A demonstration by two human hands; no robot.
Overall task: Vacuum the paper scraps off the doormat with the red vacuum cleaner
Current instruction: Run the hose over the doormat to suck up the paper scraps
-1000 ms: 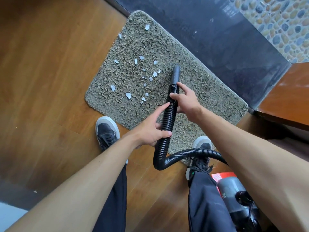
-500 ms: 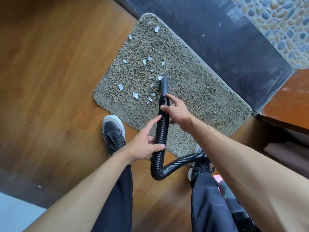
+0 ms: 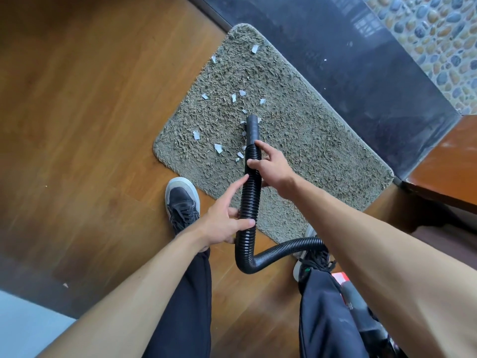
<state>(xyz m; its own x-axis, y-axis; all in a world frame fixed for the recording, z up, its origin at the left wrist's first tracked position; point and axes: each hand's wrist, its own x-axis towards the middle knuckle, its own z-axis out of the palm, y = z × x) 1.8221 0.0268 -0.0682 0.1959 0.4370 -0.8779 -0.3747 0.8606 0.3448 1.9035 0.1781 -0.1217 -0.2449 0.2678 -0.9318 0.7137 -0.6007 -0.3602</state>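
Note:
A shaggy grey-green doormat [image 3: 304, 140] lies on the wooden floor, with several white paper scraps [image 3: 218, 148] scattered over its left half. A black ribbed vacuum hose [image 3: 249, 200] runs up from the lower right, and its smooth nozzle [image 3: 253, 126] rests on the mat among the scraps. My right hand [image 3: 271, 166] grips the hose just behind the nozzle. My left hand [image 3: 224, 223] holds the hose lower down, thumb across it and forefinger stretched along it. Behind my right leg, at the lower right, only a part of the red vacuum cleaner [image 3: 340, 277] shows.
My left shoe [image 3: 182, 202] stands on the wooden floor [image 3: 90, 125] beside the mat's near edge; my right shoe [image 3: 312, 262] sits at the mat's corner. A dark stone threshold [image 3: 361, 68] borders the mat's far side, with pebble paving [image 3: 438, 34] beyond. A wooden ledge [image 3: 446, 161] juts in at right.
The nozzle has swept left and nearer across the mat into the cluster of scraps, and fewer scraps lie near its tip. Both hands kept their hold on the hose.

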